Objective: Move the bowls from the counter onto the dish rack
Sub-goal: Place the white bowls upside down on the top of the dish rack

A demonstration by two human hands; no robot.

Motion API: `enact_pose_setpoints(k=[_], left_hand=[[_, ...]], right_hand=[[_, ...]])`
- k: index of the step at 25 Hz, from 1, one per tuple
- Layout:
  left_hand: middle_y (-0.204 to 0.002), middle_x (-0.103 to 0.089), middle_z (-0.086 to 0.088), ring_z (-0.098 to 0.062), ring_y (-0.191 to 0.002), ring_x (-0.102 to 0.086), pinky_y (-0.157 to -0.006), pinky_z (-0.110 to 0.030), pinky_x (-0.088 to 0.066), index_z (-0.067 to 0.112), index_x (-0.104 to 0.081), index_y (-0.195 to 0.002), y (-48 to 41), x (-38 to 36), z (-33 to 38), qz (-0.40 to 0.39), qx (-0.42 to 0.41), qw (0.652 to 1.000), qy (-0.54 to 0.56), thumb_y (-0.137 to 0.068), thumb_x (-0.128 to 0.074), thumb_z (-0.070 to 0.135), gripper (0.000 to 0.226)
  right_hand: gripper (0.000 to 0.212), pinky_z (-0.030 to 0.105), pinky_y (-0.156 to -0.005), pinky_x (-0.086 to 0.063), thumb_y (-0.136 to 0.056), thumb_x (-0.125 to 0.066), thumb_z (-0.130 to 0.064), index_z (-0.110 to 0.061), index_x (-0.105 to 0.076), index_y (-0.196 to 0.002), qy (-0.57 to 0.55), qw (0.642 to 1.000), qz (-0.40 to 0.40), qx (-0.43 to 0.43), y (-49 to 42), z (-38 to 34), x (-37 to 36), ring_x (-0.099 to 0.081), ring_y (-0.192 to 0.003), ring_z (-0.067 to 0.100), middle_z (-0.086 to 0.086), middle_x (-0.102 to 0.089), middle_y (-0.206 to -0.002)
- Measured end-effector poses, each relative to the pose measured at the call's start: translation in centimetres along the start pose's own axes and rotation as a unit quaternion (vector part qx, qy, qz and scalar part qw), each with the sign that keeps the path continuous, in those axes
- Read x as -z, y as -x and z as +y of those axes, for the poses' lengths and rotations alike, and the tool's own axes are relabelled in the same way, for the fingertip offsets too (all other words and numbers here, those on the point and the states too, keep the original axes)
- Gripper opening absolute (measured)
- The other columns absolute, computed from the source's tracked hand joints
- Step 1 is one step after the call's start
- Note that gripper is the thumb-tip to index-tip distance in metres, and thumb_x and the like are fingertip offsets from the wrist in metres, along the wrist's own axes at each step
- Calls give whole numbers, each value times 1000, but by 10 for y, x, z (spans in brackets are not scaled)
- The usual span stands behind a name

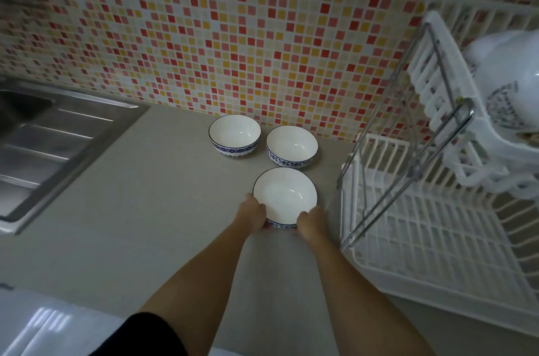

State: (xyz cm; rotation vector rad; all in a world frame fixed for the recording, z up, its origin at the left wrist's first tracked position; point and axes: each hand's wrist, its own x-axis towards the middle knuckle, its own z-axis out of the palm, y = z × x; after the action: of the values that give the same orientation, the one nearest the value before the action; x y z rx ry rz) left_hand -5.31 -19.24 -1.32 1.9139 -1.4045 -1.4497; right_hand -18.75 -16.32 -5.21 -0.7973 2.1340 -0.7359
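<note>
White glazed porcelain with a blue patterned band: the nearest bowl [285,197] sits on the matte grey counter [140,209], just beside the white plastic-slatted dish rack [408,239] with its chrome frame. The left hand [253,214] and right hand [311,223] clasp its near rim from either side, fingers mostly hidden beneath. Two matching round bowls [234,136] [291,146] stand by the mosaic tile wall [233,34]. The steel sink [43,137] is cut off at the left.
</note>
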Motion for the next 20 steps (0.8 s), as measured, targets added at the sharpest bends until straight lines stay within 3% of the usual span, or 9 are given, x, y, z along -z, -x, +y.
enact_pose_setpoints(k=[2, 5, 8, 10, 12, 14, 17, 20], left_hand=[[-129, -45, -24, -37, -103, -53, -64, -40, -53, -2, -35, -128, 6, 9, 5, -2, -20, 1000, 0, -92, -35, 2, 36], [-129, -45, -22, -44, -106, -57, -61, -47, -59, 7, -36, -114, 21, 33, 21, -20, -41, 997, 70, -87, -35, -1, 29], [-132, -45, -15, -40, -112, -55, -52, -35, -60, 14, -35, -123, 44, 69, 42, -35, -96, 985, 137, -83, -42, -1, 44], [-129, -45, -10, -35, -110, -53, -62, -38, -60, 18, -34, -130, 59, 91, 60, -36, -140, 981, 133, -83, -48, 4, 51], [-124, -49, -6, -33, -108, -54, -73, -45, -59, 21, -36, -135, 82, 117, 77, -10, -185, 974, 129, -88, -49, 12, 49], [-125, -55, -9, -33, -108, -56, -83, -48, -56, 18, -41, -136, 102, 137, 96, 19, -232, 966, 116, -93, -47, 21, 44], [-114, -62, -15, -32, -98, -62, -70, -38, -57, 7, -48, -128, 141, 161, 123, 55, -307, 944, 112, -97, -44, 22, 35], [-101, -67, -6, -21, -87, -65, -63, -26, -55, 8, -54, -123, 178, 168, 141, 63, -402, 902, 147, -98, -45, 27, 33]], right_hand=[[48, 47, -91, -52, -72, -42, -24, -6, -50, -115, -7, 1000, 13, 14, -12, 10, -5, -60, -106, 39, 20, -60, -121], [37, 41, -85, -53, -71, -44, -24, -15, -49, -107, -26, 997, 37, 69, 31, -27, 21, -61, -98, 33, 12, -62, -113], [36, 22, -70, -47, -89, -42, -4, -5, -39, -125, -53, 988, 16, 141, 83, -71, 55, -50, -96, 23, 7, -50, -115], [45, 21, -73, -54, -88, -42, 2, -7, -34, -132, -73, 977, 16, 202, 97, -90, 69, -52, -106, 25, 8, -50, -126], [48, 37, -83, -56, -86, -44, 1, -11, -36, -131, -79, 957, 50, 274, 123, -109, 83, -54, -109, 28, 11, -52, -130], [43, 38, -79, -52, -88, -43, 0, -12, -36, -129, -82, 939, 67, 328, 150, -126, 98, -56, -98, 24, 8, -55, -125], [41, 31, -77, -51, -90, -44, -1, -14, -39, -128, -118, 894, 99, 420, 194, -151, 130, -56, -84, 9, -3, -57, -111], [45, 25, -75, -51, -90, -49, -6, -21, -39, -132, -110, 848, 116, 505, 235, -171, 171, -55, -82, -2, -19, -54, -99]])
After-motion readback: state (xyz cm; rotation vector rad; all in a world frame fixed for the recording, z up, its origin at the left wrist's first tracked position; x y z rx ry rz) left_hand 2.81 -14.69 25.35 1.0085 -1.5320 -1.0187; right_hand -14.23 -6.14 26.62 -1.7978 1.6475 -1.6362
